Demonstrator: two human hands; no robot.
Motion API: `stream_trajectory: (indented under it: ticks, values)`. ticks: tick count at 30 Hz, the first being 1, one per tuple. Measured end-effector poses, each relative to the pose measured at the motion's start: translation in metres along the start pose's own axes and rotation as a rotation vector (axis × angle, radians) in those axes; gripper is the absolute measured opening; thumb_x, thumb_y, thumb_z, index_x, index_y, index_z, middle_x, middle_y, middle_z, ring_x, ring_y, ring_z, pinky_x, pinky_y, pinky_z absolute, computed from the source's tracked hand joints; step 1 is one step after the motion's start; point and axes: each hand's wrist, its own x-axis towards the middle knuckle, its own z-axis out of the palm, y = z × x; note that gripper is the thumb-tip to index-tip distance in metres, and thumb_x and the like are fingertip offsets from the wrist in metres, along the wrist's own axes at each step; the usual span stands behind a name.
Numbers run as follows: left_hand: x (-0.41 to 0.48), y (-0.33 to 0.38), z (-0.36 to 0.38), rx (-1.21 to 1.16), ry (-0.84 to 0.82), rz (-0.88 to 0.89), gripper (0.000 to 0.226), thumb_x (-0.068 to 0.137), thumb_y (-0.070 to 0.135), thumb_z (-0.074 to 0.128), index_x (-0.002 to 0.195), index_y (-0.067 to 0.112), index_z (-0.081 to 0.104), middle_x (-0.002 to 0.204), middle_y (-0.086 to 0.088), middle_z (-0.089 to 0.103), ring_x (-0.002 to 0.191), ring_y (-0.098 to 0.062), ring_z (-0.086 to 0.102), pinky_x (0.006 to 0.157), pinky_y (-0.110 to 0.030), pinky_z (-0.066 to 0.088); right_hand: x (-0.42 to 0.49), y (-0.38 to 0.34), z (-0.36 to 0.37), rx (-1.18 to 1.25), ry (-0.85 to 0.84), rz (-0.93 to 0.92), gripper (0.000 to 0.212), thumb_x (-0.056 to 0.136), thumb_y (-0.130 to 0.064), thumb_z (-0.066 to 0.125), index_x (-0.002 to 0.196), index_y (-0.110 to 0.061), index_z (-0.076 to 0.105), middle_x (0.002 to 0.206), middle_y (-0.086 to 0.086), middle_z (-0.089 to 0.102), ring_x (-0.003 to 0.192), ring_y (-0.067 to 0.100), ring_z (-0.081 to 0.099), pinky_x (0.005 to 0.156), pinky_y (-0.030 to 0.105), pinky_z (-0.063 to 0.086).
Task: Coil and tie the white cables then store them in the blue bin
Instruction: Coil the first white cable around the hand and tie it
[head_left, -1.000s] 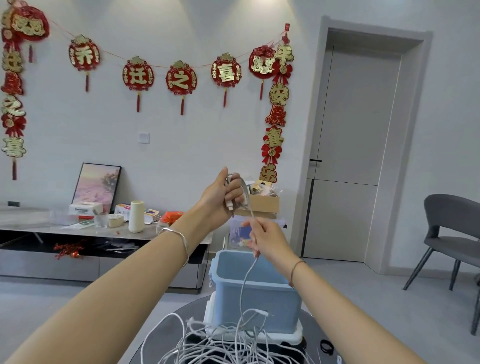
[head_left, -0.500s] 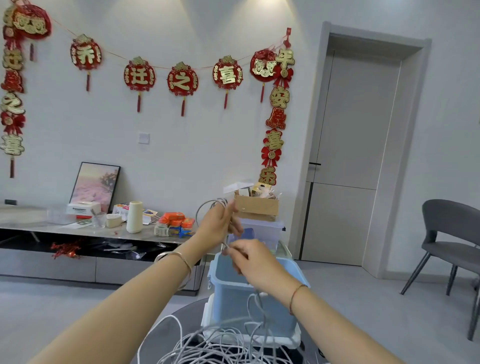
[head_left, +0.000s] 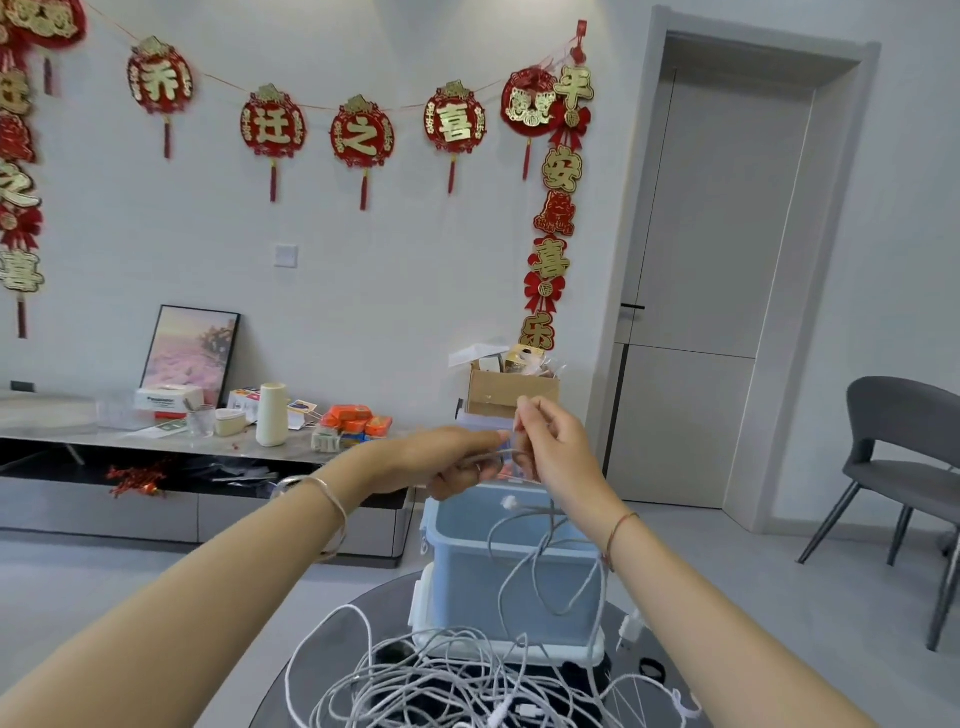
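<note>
Garland (head_left: 358, 132): red-and-gold medallions with tassels, strung across the white wall.
Vertical banner (head_left: 556, 208): red-and-gold characters hanging just beside the door frame.
Door (head_left: 717, 234): pale grey, closed, dark handle on its left edge.
Wall switch (head_left: 286, 256): white, below the garland.
Chair (head_left: 904, 441): grey, dark legs, far right.
Console (head_left: 104, 504): low, grey, along the wall.
Framed picture (head_left: 192, 353): pink landscape, leaning on the wall.
Cream jug (head_left: 272, 414): upright, near orange packets (head_left: 358, 421).
Cardboard box (head_left: 498, 389): open, filled.
Round table (head_left: 374, 603): dark top.

I find the bin (head_left: 467, 597) mouth at 12 o'clock open from above, though a hanging cable (head_left: 540, 551) loops across it; tangled cables (head_left: 426, 686) crowd my bench (head_left: 387, 623) at 6 o'clock.
</note>
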Motion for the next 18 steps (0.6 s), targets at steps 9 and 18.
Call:
stream_trajectory:
  ticks: [9,18]
  values:
    - [-0.003,-0.002,-0.027,-0.863,0.111,0.208,0.05,0.099,0.033,0.038,0.052,0.02,0.046,0.034,0.011,0.023,0.025,-0.003,0.02,0.04,-0.019,0.01,-0.002,0.02,0.001,-0.045,-0.168,0.063,0.036,0.097,-0.036,0.044,0.084,-0.014,0.069,0.082,0.003,0.07,0.08,0.01,0.065,0.088,0.027,0.047]
    - [0.006,0.012,-0.033,-1.084,0.235,0.332,0.038,0.102,0.032,0.034,0.066,0.019,0.035,0.031,0.008,0.023,0.022,-0.006,0.022,0.034,-0.016,0.02,-0.019,0.068,-0.002,-0.32,-0.309,0.022,0.023,0.096,-0.033,0.049,0.106,-0.025,0.068,0.074,0.0,0.06,0.056,0.004,0.045,0.057,0.016,0.039]
